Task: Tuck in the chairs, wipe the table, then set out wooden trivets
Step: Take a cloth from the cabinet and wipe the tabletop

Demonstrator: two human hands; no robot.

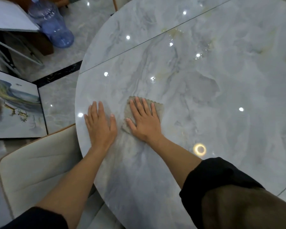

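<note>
Right hand (144, 120) flat on cloth (127, 113); table (205, 96) edge near.

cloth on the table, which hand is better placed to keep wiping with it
Right. The right hand lies flat on the grey cloth, fingers spread over it. The left hand rests bare on the table beside the cloth, near the edge, apparently bracing.

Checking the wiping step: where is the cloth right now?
In the head view, the cloth lies flat on the table near its left edge, pressed under the right hand, with the left hand flat beside it.
</note>
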